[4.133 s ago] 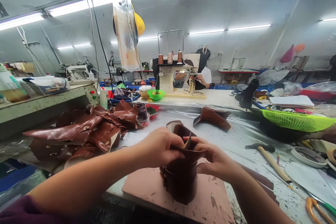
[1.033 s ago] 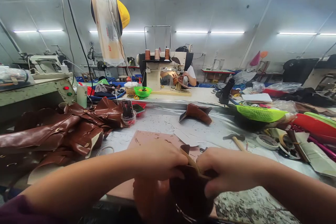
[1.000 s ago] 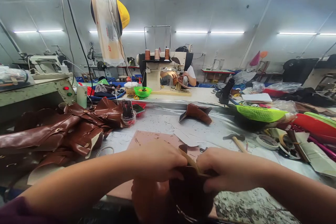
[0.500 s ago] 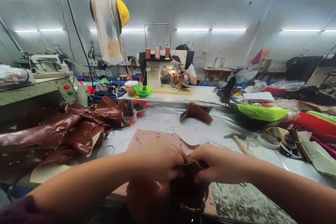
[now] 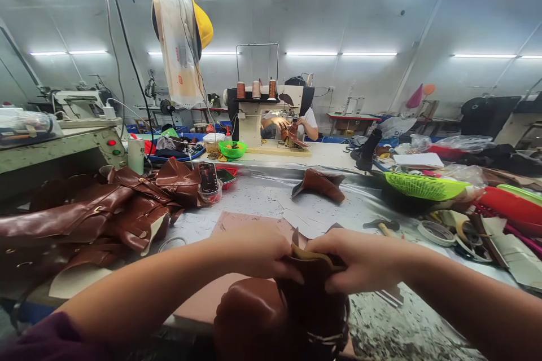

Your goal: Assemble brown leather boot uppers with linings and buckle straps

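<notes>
A brown leather boot upper [image 5: 249, 310] hangs low in the head view, in front of my body. My left hand [image 5: 262, 251] is closed on its upper edge, fingers and thumb pinching the leather. Close beside it, my right hand [image 5: 359, 259] pinches the same edge from the other side. A tan lining shows between the two hands. The lower part of the upper is dark and cut off by the frame. Under it lies a pink board [image 5: 249, 223]. Another brown leather piece [image 5: 319, 185] rests on the table farther off.
A heap of brown boot uppers [image 5: 97, 208] lies left, beside a phone [image 5: 208, 177]. To the right are a hammer [image 5: 383, 227], a tape roll [image 5: 436, 233], a green basket [image 5: 427, 185] and a black boot [image 5: 367, 151]. Ahead, a co-worker's hands [image 5: 280, 122] work at a sewing machine [image 5: 249, 124].
The boot upper has shifted slightly right, and more of its tan lining shows between my hands. Both hands keep their hold. The view has tilted up a little.
</notes>
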Action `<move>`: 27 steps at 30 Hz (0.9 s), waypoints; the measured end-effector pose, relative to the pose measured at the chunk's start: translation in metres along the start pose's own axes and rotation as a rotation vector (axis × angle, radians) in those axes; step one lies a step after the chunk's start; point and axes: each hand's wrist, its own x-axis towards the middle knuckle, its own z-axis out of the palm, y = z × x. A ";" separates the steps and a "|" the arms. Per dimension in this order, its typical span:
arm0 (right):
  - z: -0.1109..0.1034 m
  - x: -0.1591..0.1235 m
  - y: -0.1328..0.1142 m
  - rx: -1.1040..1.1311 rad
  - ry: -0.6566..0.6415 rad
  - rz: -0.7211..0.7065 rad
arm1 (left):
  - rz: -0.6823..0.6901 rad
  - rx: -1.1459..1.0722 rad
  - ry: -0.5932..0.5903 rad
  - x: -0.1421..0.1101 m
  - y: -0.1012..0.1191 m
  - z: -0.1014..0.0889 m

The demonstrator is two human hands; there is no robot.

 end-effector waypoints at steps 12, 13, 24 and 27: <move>-0.003 0.001 0.010 0.122 0.028 -0.018 | -0.091 -0.312 -0.089 -0.017 -0.017 -0.014; -0.003 0.002 0.009 0.104 0.022 0.007 | -0.119 -0.284 -0.067 -0.016 -0.015 -0.012; -0.002 0.005 -0.002 -0.020 0.062 0.227 | 0.145 -0.687 0.038 -0.019 -0.011 0.005; 0.001 0.001 -0.003 -0.004 0.000 0.186 | 0.146 -0.804 -0.117 -0.015 -0.013 0.007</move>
